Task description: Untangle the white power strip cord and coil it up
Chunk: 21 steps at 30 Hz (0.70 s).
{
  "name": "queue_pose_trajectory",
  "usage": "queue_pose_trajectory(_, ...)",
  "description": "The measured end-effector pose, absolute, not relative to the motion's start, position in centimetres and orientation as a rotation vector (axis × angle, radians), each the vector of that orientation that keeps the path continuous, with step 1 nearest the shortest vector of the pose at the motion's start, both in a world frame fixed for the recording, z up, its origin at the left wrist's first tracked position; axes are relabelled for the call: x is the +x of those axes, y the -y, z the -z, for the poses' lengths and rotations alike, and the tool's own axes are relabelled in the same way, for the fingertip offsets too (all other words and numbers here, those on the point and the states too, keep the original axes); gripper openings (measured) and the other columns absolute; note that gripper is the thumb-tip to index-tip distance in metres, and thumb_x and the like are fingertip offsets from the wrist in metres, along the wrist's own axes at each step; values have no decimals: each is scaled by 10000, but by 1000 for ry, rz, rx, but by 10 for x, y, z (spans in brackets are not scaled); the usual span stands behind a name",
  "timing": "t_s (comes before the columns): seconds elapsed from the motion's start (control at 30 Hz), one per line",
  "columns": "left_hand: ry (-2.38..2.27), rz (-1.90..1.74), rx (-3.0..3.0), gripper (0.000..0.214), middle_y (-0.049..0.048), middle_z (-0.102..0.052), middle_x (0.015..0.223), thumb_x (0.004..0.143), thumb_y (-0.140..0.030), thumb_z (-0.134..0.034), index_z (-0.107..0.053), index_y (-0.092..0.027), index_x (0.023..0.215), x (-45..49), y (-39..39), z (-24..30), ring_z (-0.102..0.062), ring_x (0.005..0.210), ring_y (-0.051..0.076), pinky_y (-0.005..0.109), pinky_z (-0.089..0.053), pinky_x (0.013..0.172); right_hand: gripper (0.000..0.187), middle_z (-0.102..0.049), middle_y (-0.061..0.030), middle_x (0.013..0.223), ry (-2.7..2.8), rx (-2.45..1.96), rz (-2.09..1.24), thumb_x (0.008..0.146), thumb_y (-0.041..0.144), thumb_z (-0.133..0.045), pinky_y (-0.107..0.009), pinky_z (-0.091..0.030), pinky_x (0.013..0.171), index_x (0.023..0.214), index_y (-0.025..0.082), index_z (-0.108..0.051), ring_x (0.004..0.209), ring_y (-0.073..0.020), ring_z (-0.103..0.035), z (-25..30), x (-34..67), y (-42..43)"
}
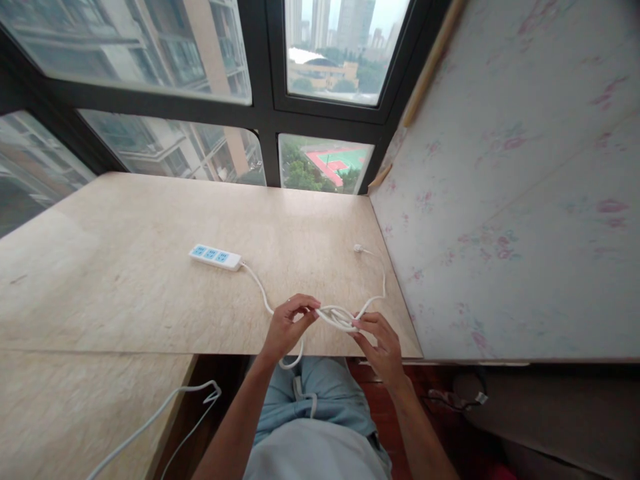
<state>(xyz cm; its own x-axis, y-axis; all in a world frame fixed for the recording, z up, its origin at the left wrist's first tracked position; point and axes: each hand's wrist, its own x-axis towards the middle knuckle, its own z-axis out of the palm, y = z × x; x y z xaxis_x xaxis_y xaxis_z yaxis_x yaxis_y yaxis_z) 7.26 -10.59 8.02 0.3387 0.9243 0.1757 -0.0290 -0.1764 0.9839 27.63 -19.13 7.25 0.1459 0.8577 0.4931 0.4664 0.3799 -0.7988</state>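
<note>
A white power strip [215, 257] with blue socket faces lies on the stone ledge, left of my hands. Its white cord [336, 317] is gathered in a few loops between my hands, just above the front part of the ledge. My left hand [291, 323] pinches the left end of the loops between thumb and fingers. At the other end, my right hand [379, 340] grips the bundle with thumb and fingertips. A slack part of the cord hangs below the ledge's edge by my left wrist. The plug [357, 249] rests on the ledge at the back right.
The beige stone ledge [140, 293] runs under a dark-framed window [270, 120]. A flowered wall [500, 200] bounds it on the right. On the lower left, a white wire hanger [165, 407] overhangs the ledge's side. Dark cables [460, 403] lie at the lower right.
</note>
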Motion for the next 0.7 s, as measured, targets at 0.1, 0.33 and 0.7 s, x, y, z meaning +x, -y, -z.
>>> queue_pose_trajectory(0.1,-847,-996,1554,153,82,-692,916,820,-310,-648,-661,-163,862,72,107,-85,-641,856,178,289,-506,739,230,-693,-52,936,1475,-1229,-438,817,168,-674,-368,-543,767,1004,295,-714,891,-202,-660,-71,278,191)
queue_pose_trajectory(0.33,-888,-997,1846,318,105,-626,1149,837,-248,-622,-572,-198,1146,70,117,-97,-584,1053,210,352,-494,854,213,-668,-35,905,1213,-1236,-546,800,178,-703,-385,-544,821,994,260,-667,918,-211,-671,-60,271,186)
queue_pose_trajectory(0.7,-1061,-1292,2253,260,124,-538,1259,848,-229,-624,-605,-227,1108,92,128,-105,-498,1199,262,449,-452,980,234,-645,-12,774,926,-1367,-644,710,332,-780,-289,-555,668,858,200,-658,711,-152,-625,-74,254,170)
